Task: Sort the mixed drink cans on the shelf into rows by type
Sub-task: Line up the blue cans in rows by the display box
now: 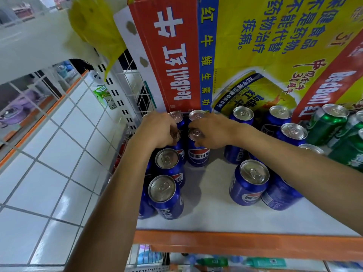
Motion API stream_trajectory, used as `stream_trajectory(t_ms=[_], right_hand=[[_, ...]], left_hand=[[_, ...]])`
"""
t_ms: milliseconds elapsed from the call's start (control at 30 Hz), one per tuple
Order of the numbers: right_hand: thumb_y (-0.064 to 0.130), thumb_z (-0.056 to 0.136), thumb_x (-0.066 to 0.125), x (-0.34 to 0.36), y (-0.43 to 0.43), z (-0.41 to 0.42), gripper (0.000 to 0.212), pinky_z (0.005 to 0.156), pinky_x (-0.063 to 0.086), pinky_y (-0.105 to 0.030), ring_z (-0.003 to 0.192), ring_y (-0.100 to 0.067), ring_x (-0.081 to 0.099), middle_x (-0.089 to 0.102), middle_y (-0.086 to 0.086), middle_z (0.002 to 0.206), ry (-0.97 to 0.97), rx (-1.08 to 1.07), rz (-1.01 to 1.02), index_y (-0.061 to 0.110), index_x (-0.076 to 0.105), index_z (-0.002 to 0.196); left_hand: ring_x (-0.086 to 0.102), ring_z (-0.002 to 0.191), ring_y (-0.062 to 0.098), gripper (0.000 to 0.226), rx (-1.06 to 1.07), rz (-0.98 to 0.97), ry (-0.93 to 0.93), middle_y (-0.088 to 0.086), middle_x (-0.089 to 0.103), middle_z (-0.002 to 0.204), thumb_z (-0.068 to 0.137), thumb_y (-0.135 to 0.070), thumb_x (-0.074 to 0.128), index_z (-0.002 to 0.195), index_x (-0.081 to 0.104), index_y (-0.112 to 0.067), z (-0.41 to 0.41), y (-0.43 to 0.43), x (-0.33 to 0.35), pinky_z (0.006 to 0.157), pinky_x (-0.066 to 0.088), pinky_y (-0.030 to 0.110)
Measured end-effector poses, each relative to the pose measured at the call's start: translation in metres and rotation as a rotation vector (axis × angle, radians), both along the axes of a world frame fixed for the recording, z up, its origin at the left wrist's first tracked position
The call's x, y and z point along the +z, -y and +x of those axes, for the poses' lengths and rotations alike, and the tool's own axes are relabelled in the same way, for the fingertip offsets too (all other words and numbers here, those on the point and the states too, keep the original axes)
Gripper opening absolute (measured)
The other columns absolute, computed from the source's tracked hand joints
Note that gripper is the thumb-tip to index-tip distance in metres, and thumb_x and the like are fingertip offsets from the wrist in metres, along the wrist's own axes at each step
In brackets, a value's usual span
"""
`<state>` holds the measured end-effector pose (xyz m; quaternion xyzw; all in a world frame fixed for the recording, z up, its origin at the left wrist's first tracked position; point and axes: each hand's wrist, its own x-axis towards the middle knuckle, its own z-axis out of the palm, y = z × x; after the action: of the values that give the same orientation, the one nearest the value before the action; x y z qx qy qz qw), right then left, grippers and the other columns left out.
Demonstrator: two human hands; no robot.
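Blue aluminium cola cans (pixel 249 181) stand in two clusters on the white shelf board (pixel 212 214), one column along its left edge and a looser group right of the middle, with the green aluminium cans (pixel 328 124) crowded at the right edge. My left hand (pixel 157 130) curls its fingers down over the lid of the rear-left blue can (pixel 182 152), and my right hand (pixel 212 132) grips the top rim of the logo-front blue can (pixel 198 157) just beside it. Both cans sit near the back-left corner, close to the red cardboard carton (pixel 176 55). Every can is upright, long axis vertical, pull-tab lid up; the one under my right hand turns its logo towards the orange front edge (pixel 235 240). The risk, as I judge it, is the grip: I hold only by the rims, so a smooth can could slip as I lift or slide it. My left forearm also passes right over the left column, and a careless sweep could tip those cans. The frontmost stands near the front edge and might roll off. Pushing back too hard would jam the cans against the carton.
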<state>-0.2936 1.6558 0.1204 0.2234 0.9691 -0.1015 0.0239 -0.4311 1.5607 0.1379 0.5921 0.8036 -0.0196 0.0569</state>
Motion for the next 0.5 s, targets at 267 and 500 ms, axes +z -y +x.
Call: stream_trajectory(t_ms=[267, 500], right_hand=[[0.032, 0.088, 0.061, -0.0006, 0.0016, 0.0015, 0.034, 0.07, 0.038, -0.028, 0.104, -0.024, 0.055, 0.055, -0.006, 0.116, -0.062, -0.013, 0.005, 0.013, 0.06, 0.115], [0.039, 0.085, 0.064, -0.0054, 0.0002, 0.0019, 0.041, 0.069, 0.036, -0.029, 0.104, -0.024, 0.054, 0.053, -0.007, 0.115, -0.066, -0.046, 0.014, 0.011, 0.058, 0.115]], left_hand=[[0.054, 0.105, 0.023, 0.034, -0.001, -0.009, -0.021, -0.001, 0.064, 0.106, 0.078, -0.036, 0.074, 0.11, 0.068, -0.027, 0.0008, -0.002, -0.0011, 0.083, 0.039, 0.031], [0.051, 0.107, 0.025, 0.034, 0.009, 0.006, -0.018, 0.0, 0.061, 0.107, 0.079, -0.035, 0.073, 0.112, 0.068, -0.028, 0.0008, -0.0012, -0.0023, 0.08, 0.036, 0.03]])
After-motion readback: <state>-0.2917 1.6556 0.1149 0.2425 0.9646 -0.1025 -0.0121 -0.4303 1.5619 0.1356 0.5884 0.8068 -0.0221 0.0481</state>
